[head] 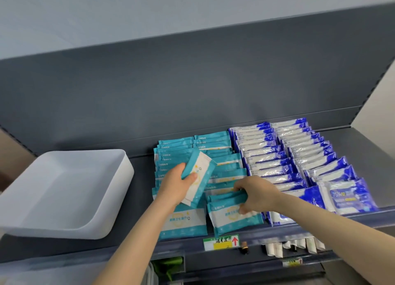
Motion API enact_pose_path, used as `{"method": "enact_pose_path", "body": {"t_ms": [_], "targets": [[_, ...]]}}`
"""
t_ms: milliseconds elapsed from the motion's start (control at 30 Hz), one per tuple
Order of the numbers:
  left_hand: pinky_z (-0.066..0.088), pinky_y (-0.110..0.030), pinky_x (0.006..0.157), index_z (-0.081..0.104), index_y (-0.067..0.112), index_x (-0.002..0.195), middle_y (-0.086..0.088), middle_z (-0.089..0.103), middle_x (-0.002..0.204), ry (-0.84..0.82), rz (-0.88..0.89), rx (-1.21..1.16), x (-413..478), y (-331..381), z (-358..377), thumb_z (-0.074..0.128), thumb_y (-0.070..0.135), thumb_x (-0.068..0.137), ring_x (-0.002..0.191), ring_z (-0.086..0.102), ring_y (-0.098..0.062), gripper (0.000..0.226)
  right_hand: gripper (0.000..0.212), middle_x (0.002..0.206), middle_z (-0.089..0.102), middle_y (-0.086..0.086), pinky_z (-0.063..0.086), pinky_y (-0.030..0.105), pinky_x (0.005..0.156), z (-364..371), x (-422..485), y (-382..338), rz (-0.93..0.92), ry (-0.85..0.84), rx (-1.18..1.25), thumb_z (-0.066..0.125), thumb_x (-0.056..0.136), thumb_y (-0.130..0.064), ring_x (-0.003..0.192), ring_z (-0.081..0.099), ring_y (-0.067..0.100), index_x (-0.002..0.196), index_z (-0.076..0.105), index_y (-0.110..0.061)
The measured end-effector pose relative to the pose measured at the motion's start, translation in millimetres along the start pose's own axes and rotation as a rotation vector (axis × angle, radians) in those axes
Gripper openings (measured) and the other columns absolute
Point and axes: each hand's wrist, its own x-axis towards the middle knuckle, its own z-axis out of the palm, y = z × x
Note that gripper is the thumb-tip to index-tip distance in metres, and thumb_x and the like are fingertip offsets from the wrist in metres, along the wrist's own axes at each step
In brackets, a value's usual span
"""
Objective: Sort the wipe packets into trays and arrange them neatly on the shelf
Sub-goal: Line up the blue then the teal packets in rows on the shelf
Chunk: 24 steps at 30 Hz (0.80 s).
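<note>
Head view: a dark shelf [141, 199] carries everything. On its left part sits a white tray [64, 227] with nothing in it, its near corner reaching the shelf's front edge. In the middle of the shelf the teal packets [213, 143] stand in overlapping rows from the back wall to the front edge. Just beside them, toward the right end, the blue packets [288, 156] stand in two similar rows. No tray wall shows around either colour, so both seem to sit straight on the shelf.

The left hand [178, 185] has its fingers and thumb curled round one teal packet [199, 173], held tilted above the teal rows and clear of them. The right hand [258, 194] pinches the top edge of the front teal bunch [230, 199] near the shelf's front edge, thumb below and fingers over the top. How many packets it grips I cannot tell.

By my reading the job is at an early stage. The packets are already grouped by colour, which counts as part of the sorting, but not one lies in the tray. What is left is the bulk of the work: loading the teal packets into the tray, finding a place for the blue ones, and squaring it all up on the shelf. A price label [221, 242] hangs on the front edge below the teal packets.
</note>
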Motion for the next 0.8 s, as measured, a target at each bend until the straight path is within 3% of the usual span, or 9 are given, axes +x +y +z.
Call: {"method": "enact_pose_path", "body": {"t_ms": [100, 300, 467, 667, 800], "targets": [[0.054, -0.043, 0.076, 0.061, 0.019, 0.104, 0.0, 0.067, 0.098, 0.046, -0.031, -0.045, -1.3, -4.5, -10.5, 0.058, 0.019, 0.094, 0.087, 0.065, -0.021, 0.011, 0.035, 0.091, 0.062, -0.004, 0.04, 0.027, 0.062, 3.2, 3.9, -5.0, 0.08, 0.161, -0.026, 0.072, 0.076, -0.031, 0.087, 0.057, 0.022, 0.107, 0.056, -0.025], [0.055, -0.047, 0.076, 0.063, 0.021, 0.101, 0.0, 0.068, 0.097, 0.073, -0.014, -0.073, -4.7, -9.1, -22.0, 0.06, 0.017, 0.092, 0.087, 0.067, -0.022, 0.01, 0.052, 0.114, 0.061, -0.001, 0.048, 0.034, 0.084, 8.9, 3.7, -10.5, -0.046, -0.041, -0.291, 0.069, 0.08, -0.041, 0.103, 0.058, 0.023, 0.123, 0.049, -0.021], [0.054, -0.039, 0.072, 0.062, 0.022, 0.104, 0.001, 0.067, 0.099, 0.087, -0.022, -0.097, -7.2, -10.4, -27.8, 0.06, 0.016, 0.093, 0.086, 0.065, -0.017, 0.012, 0.071, 0.115, 0.053, 0.0, 0.04, 0.034, 0.092, 18.2, -0.8, -13.7, -0.068, -0.008, -0.356, 0.063, 0.074, -0.061, 0.108, 0.051, 0.021, 0.127, 0.042, -0.019], [0.054, -0.036, 0.069, 0.061, 0.026, 0.095, 0.002, 0.068, 0.097, 0.098, -0.048, -0.118, -8.2, -17.5, -37.9, 0.06, 0.017, 0.093, 0.085, 0.066, -0.016, 0.01, 0.072, 0.126, 0.043, 0.002, 0.032, 0.034, 0.103, 21.0, 0.2, -14.8, -0.076, 0.165, -0.409, 0.066, 0.081, -0.047, 0.119, 0.039, 0.024, 0.139, 0.03, -0.022], [0.055, -0.039, 0.072, 0.061, 0.027, 0.096, 0.003, 0.068, 0.098, 0.096, -0.055, -0.119, -10.7, -22.7, -39.9, 0.061, 0.016, 0.092, 0.087, 0.066, -0.016, 0.011, 0.078, 0.142, 0.033, 0.002, 0.026, 0.038, 0.11, 33.0, -7.0, -24.6, -0.197, 0.156, -0.414, 0.062, 0.086, -0.042, 0.132, 0.031, 0.024, 0.148, 0.019, -0.024]]}}
